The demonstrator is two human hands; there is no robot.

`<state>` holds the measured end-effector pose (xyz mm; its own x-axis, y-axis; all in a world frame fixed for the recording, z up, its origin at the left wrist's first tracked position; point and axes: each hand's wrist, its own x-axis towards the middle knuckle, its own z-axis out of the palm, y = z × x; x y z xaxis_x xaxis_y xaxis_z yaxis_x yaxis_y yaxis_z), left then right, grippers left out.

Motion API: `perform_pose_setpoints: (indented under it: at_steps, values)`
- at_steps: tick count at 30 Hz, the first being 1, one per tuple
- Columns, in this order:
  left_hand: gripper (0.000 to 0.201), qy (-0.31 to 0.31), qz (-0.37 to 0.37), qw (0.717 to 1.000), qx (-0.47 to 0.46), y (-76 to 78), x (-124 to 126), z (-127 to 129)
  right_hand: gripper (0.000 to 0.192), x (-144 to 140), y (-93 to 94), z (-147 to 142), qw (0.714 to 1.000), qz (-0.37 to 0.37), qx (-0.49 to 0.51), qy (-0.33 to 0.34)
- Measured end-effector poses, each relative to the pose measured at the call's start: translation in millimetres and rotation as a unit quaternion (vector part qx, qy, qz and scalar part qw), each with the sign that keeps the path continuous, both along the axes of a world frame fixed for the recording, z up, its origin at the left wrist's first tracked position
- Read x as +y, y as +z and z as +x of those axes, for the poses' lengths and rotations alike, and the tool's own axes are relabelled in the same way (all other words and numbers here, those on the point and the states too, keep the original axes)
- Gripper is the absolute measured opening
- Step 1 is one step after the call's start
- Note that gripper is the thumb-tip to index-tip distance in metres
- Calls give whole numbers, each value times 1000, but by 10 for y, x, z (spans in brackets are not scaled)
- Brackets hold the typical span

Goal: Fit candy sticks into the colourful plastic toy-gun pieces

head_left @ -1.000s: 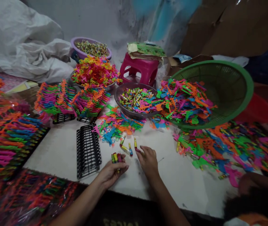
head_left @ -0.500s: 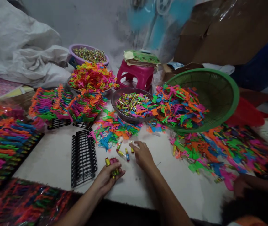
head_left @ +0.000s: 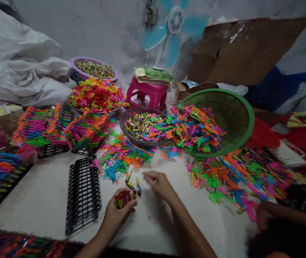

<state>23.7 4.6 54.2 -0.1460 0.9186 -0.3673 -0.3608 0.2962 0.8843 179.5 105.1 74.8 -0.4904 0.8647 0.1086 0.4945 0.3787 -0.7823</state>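
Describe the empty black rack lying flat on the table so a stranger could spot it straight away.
Start at the tilted green basket and cross the white table leftwards, past the left hand gripping small coloured tubes. Just left of it lies the black wire rack. Unlike the racks behind it, it carries no coloured plastic pieces.

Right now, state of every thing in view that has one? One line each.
left hand: closed around a bundle of small coloured tubes
right hand: fingers down on the white table, by loose tubes
black wire rack: empty, flat
green basket: tipped, plastic toys spilling out
dark bowl: full of tubes
purple basin: full
fan: blades blurred
pink stool: upright, papers on top
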Motion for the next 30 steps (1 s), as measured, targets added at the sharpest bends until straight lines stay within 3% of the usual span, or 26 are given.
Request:
perform_pose_setpoints:
  at_steps: [3, 5, 7, 10, 12, 15, 18, 22, 24, 26, 30]
  values:
    - [29, -85, 31, 993, 70, -35, -34, 51, 34, 633, -45, 293, 960, 83, -101, -249]
    - [22, -131, 70, 983, 104, -68, -20, 93, 43, 954, -84, 421, 930, 99, -180, -305]
    - [19, -128, 85, 979, 137, -118, 29, 115, 51, 1082, -148, 464, 915, 89, -248, -304]
    - [25, -56, 47, 984, 164, -191, 129, 78, 47, 894, -316, 408, 912, 94, -300, -264]
    - [29, -17, 30, 987, 158, -205, 172, 22, 43, 599, -452, 350, 929, 112, -277, -219]
    - [29, -14, 31, 992, 125, -162, 172, -37, 46, 120, -577, 310, 955, 117, -204, -182]
    - [27, -32, 8, 995, 94, -98, 133, -19, 52, -186, -531, 338, 948, 80, -177, -251]
    - [34, -31, -16, 999, 30, -83, 78, 39, 33, -282, -344, 379, 931, 0, -187, -315]
    - [39, -37, -15, 999, 16, -86, 48, 44, 29, -287, -262, 343, 942, -58, -111, -312]
    - [43, -45, -14, 999, 20, -78, 16, 35, 29, -316, -195, 249, 944, -140, 29, -298]
    - [43, -51, 5, 998, 42, -43, -38, 11, 30, -468, -66, -62, 893, -268, 275, -236]
